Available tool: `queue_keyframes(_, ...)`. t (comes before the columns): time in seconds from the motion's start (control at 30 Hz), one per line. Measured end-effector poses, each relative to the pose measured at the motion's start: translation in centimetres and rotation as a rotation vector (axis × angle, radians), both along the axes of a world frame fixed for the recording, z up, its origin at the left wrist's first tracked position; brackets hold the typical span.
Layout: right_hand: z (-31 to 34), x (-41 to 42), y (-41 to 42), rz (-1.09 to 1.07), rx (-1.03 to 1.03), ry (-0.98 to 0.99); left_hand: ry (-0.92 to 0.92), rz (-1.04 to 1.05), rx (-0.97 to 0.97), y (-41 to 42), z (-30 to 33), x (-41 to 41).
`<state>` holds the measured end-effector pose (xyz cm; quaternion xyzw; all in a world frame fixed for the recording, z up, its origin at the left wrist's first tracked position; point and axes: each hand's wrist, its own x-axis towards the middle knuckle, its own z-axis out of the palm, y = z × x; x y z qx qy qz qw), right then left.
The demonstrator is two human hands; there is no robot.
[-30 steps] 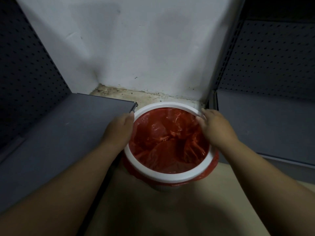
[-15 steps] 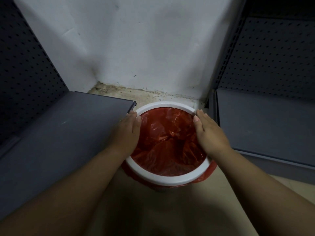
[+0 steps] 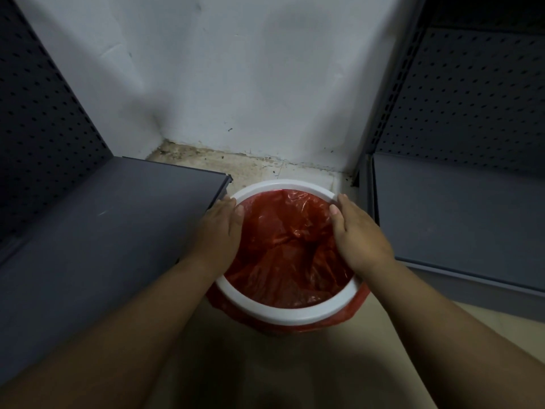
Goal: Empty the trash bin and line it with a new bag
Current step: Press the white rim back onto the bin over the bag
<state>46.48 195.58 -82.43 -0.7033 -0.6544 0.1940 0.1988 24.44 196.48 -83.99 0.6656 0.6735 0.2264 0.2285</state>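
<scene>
A round trash bin with a white rim ring (image 3: 290, 315) stands on the floor in a corner between two shelves. A red plastic bag (image 3: 290, 249) lines it, and its edge hangs out under the ring at the front. My left hand (image 3: 219, 234) lies flat over the left side of the rim, fingers straight, thumb inside on the bag. My right hand (image 3: 358, 234) lies flat over the right side of the rim in the same way. The bin's body is mostly hidden under the ring and bag.
A grey metal shelf (image 3: 97, 231) juts in at the left, its corner close to the bin. Another grey shelf (image 3: 460, 214) stands at the right. Dark pegboard panels back both. A white wall (image 3: 236, 84) and dirty floor strip lie behind the bin.
Both hands have slid forward along the rim and flattened on it, thumbs now over the bag. The view has shifted slightly.
</scene>
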Motion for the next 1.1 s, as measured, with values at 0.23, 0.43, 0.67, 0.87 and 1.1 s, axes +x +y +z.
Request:
queue_keyframes(0.23,-1.1,0.1,0.2,0.0,-0.006,-0.035,0.087,-0.02,0.026,-0.2,0.1,0.2)
queue_keyframes(0.43,-0.8,-0.2,0.0,-0.015,-0.064,-0.22,0.268,-0.023,0.104,-1.2,0.4,1.4)
queue_keyframes(0.67,-1.1,-3.1,-3.9,0.094,0.006,-0.192,0.167,-0.053,0.095,-3.1,0.2,4.0)
queue_keyframes(0.87,-1.4,-3.0,-3.7,0.099,-0.001,-0.16,0.034,-0.008,0.093,-2.9,0.6,4.0)
queue_keyframes(1.1,-0.3,-1.6,-1.7,0.054,0.076,-0.15,-0.135,0.032,0.086,-2.0,1.6,2.6)
